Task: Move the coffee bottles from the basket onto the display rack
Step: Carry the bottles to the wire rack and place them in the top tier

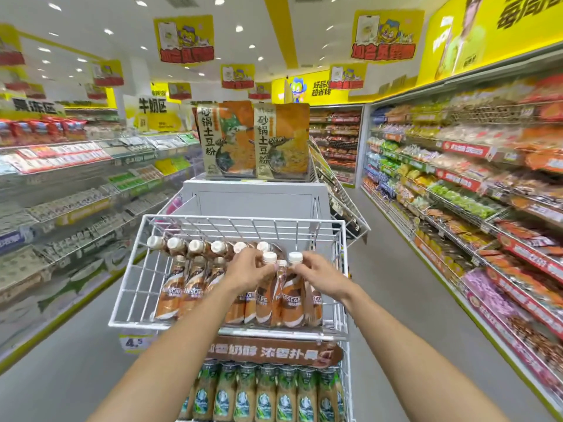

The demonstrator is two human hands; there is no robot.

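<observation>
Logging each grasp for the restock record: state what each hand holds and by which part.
Left hand grips a brown Nescafe coffee bottle with white cap at its neck; right hand grips a second one likewise.

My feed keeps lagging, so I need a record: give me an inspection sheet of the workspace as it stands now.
Surface: white wire rack, top tier; bare gap at its left front.
Job's things: coffee bottles stand in rows on the tier; two more bottles sit at the right front, under the hands. The basket is not in view.
Clutter: nothing seen on the tier.
Grippers: left hand and right hand each grip a bottle by the neck.
Cables: nothing seen.
Surroundings: green bottles on the tier below, a price tag on the front edge, noodle packs on top behind, stocked shelves along both sides of the aisle.
</observation>
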